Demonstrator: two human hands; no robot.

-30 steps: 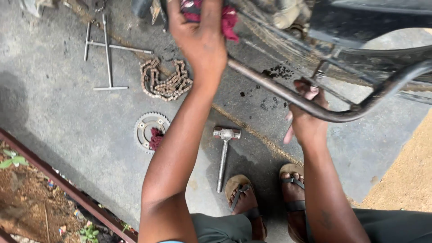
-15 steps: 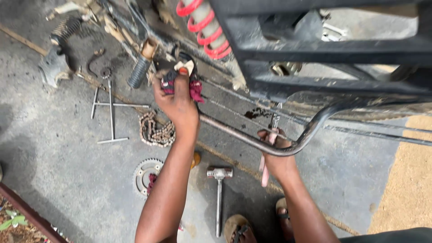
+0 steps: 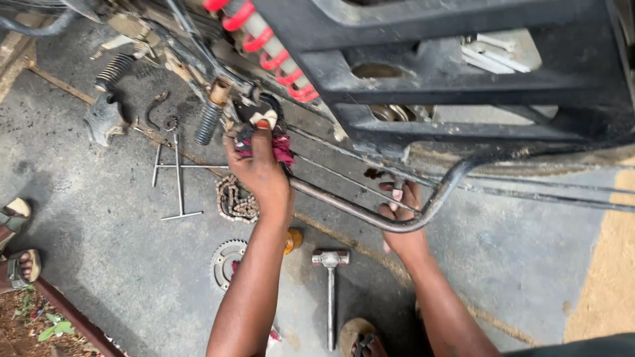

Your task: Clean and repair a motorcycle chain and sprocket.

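Observation:
My left hand (image 3: 259, 168) presses a red rag (image 3: 283, 149) against a dark metal part (image 3: 262, 108) low on the motorcycle, beside the black footpeg (image 3: 210, 121). My right hand (image 3: 401, 218) grips the curved metal guard bar (image 3: 344, 208) where it bends upward. A red coil shock spring (image 3: 264, 39) runs up and left above the left hand, under the black rear carrier frame (image 3: 450, 73).
On the concrete floor lie a loose drive chain (image 3: 233, 201), a sprocket (image 3: 225, 264), a hammer (image 3: 331, 284), a long T-handle wrench (image 3: 178, 175), an orange cap (image 3: 292, 239) and small metal parts (image 3: 106, 119). Another person's sandalled feet (image 3: 18, 258) are at the left edge. My foot (image 3: 360, 337) is below.
The view has shifted up toward the motorcycle. My left hand moved with the rag onto the part by the footpeg. My right hand stays on the bar.

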